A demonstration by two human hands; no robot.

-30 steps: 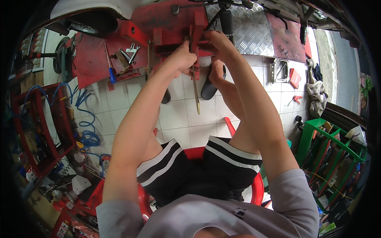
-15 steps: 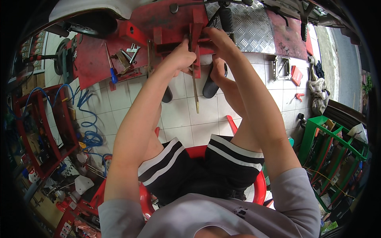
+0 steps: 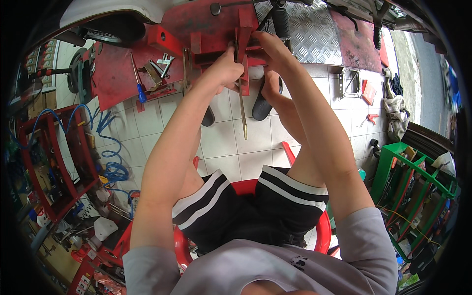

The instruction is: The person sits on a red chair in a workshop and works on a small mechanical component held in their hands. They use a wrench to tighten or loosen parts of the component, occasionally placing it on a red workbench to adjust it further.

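At the front edge of a red metal bench [image 3: 196, 19], my left hand [image 3: 227, 71] is closed, its index finger stretched forward along a red steel frame [image 3: 244, 29]. What its curled fingers hold is hidden. A long thin metal strip [image 3: 243, 110] with a brass-coloured end passes close beside that hand and sticks out toward me over the floor. My right hand [image 3: 271, 46] reaches to the right side of the same frame, wrist bent; its fingertips are mostly hidden by the frame and by the hand itself.
On the bench's left lie a blue-handled screwdriver [image 3: 141, 93] and several spanners [image 3: 167, 66]. A coiled blue hose [image 3: 115, 172] hangs by a red rack [image 3: 59, 206]. At right stand a green tool rack [image 3: 388, 172], a red box [image 3: 368, 92] and a small red-handled tool [image 3: 372, 118].
Both hands stay almost where they were at the red frame. The whole view has shifted slightly. A blue shape has come into view by the road at the far right.
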